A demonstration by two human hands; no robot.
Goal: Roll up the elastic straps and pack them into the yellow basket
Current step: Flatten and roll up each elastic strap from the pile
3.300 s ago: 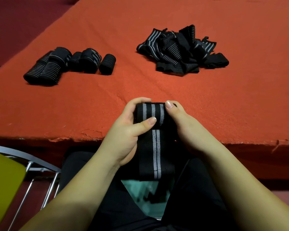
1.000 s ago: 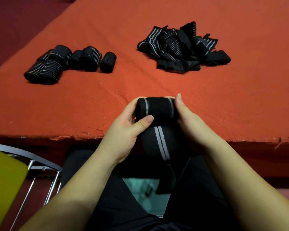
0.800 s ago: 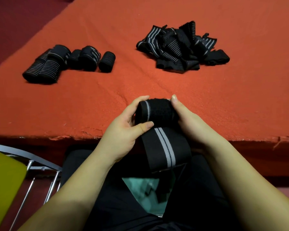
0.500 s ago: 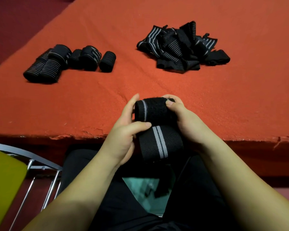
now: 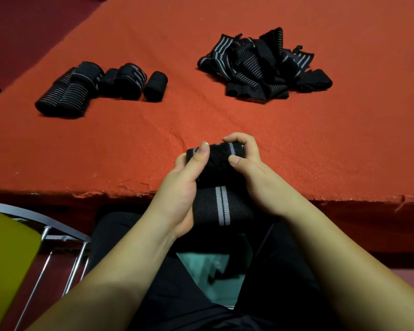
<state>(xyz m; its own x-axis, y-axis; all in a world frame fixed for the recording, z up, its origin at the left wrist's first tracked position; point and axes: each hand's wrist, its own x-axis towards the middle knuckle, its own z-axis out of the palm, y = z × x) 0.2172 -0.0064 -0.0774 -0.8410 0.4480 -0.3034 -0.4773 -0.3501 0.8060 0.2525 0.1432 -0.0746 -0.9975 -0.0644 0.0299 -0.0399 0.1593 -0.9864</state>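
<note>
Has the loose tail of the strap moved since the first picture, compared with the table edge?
Yes. The loose tail now hangs shorter, its end drawn up closer to the table edge, as both hands roll it.

Orange table — rolled straps, loose strap heap.

two hands – five rolled straps, one pile

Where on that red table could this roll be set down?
Bare cloth lies between the finished rolls on the left and the loose pile on the right, and ahead of the hands. Those two clusters are crowded.
</note>
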